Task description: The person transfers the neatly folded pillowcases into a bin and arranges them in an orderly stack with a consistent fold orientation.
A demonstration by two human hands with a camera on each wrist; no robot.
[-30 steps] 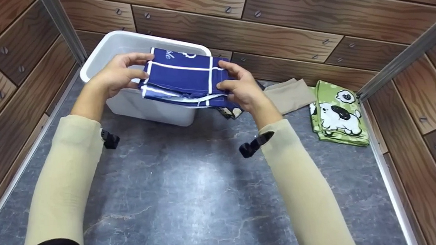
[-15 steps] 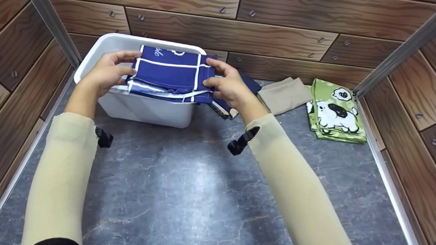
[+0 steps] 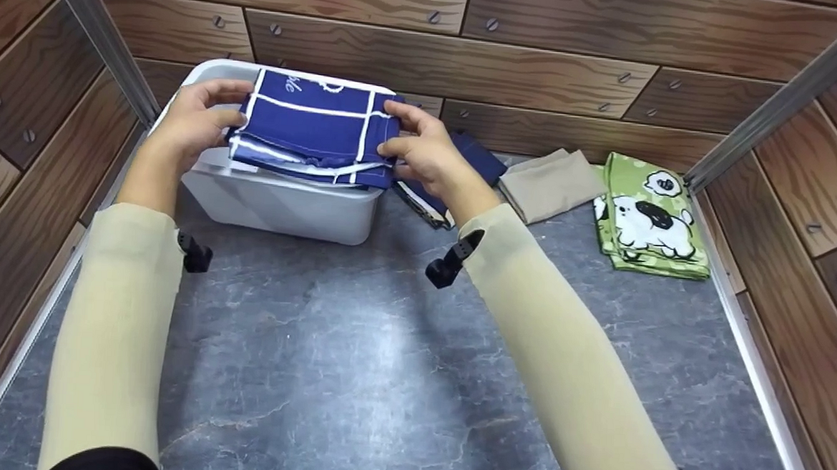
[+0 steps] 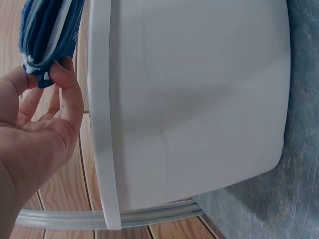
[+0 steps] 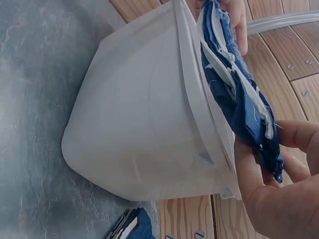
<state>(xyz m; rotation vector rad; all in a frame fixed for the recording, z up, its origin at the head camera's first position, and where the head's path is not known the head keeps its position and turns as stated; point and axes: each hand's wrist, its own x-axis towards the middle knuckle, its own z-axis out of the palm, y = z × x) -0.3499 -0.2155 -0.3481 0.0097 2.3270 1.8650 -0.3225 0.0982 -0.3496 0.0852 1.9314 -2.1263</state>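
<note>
A folded blue cloth with white lines [image 3: 310, 118] is held level over the white bin [image 3: 284, 206], covering much of its mouth in the head view. My left hand [image 3: 191, 123] pinches its left edge, thumb on top. At the opposite edge my right hand [image 3: 426, 153] grips it the same way. The left wrist view shows the layered end of the blue cloth [image 4: 50, 40] between thumb and fingers, just above the bin's rim [image 4: 102, 114]. In the right wrist view, a white zipper runs along the cloth's edge [image 5: 241, 94].
Right of the bin lies a dark navy folded cloth [image 3: 476, 159], partly behind my right hand. A beige folded cloth [image 3: 550, 184] and a green folded cloth with a cartoon dog [image 3: 652, 218] lie further right on the grey floor [image 3: 355, 346]. Wood-patterned walls [image 3: 541, 77] enclose the space.
Both hands have carried the blue cloth leftward and a little farther back, from the bin's right front to over its mouth. More of the navy cloth shows on the floor.
</note>
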